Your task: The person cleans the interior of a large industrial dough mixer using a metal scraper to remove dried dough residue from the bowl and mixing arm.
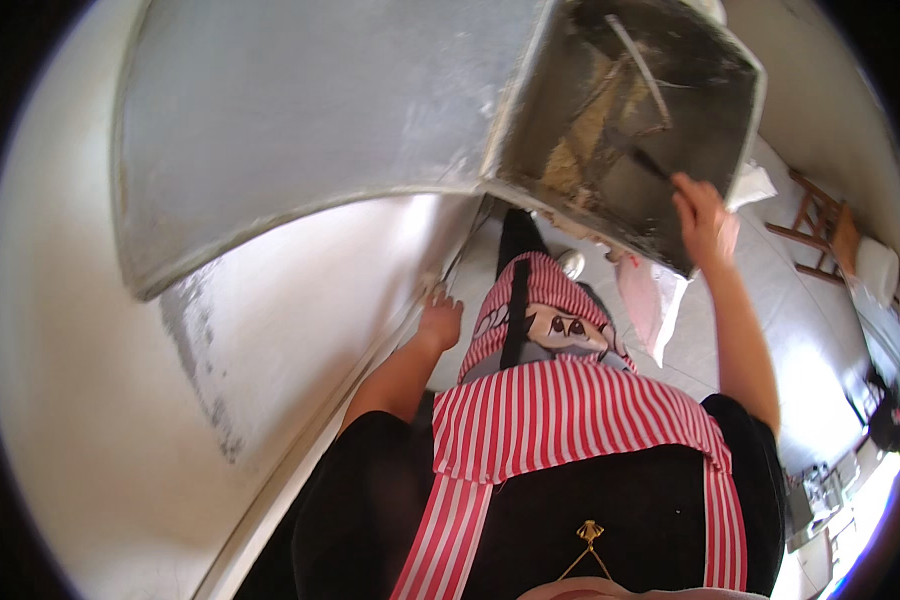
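My right hand (708,222) is closed around a dark-handled tool (652,162) that looks like a scraper. It reaches over the near right rim of a grey box-shaped basin (670,215). The tool's far end is blurred, low inside the basin. Beige, crumbly residue (577,150) clings to the basin's floor and wall beside it. A thin pale strip (642,70) with a bent end lies farther back in the basin. My left hand (440,320) is down beside the wall's edge, its fingers apart and nothing visible in them. Whether its fingertips touch the edge is unclear.
A broad grey slab (320,100) adjoins the basin on the left, above a pale wall (300,290) with dark smudges. Below the basin hangs a pinkish-white sheet or bag (652,300). A wooden chair (820,225) stands at the right on the tiled floor (805,345).
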The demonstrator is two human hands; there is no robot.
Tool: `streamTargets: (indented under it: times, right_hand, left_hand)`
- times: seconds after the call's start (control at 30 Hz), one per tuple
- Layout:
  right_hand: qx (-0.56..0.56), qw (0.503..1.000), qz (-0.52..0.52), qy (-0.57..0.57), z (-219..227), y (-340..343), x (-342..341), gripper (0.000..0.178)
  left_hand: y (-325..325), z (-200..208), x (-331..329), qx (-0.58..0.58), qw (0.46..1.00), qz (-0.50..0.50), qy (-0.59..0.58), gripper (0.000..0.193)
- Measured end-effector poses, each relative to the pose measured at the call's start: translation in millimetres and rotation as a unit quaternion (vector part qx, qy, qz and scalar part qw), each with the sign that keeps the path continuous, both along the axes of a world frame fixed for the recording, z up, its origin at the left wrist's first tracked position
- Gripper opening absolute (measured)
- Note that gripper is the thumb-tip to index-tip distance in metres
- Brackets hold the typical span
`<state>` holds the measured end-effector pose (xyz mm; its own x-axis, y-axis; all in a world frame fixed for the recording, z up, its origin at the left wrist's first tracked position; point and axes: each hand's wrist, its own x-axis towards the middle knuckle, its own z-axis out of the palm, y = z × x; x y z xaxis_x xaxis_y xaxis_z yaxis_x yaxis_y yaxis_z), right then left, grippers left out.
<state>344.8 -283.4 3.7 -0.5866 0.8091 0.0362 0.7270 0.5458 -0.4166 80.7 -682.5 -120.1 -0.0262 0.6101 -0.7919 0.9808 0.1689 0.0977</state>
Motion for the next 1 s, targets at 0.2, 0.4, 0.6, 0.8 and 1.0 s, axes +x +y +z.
streamTargets:
  times: [0.2,0.4,0.6,0.8,1.0]
  right_hand:
    - [-0.13,0.955,-0.221,0.152,35,-73,56,0.023]
    - [-0.117,0.935,-0.296,0.157,56,-106,100,0.024]
    - [-0.106,0.924,-0.314,0.189,60,-125,106,0.024]
    - [-0.124,0.909,-0.337,0.212,63,-126,99,0.024]
    - [-0.315,0.814,-0.352,0.339,49,-111,85,0.038]
  left_hand:
    - [17,-66,-43,-0.039,0.973,-0.205,0.097,0.043]
    - [24,-86,-41,-0.114,0.938,-0.299,0.132,0.039]
    - [21,-67,-45,-0.083,0.919,-0.363,0.128,0.041]
    - [-6,-53,-51,0.058,0.937,-0.326,0.113,0.042]
    - [82,31,-4,0.223,0.973,0.022,-0.058,0.037]
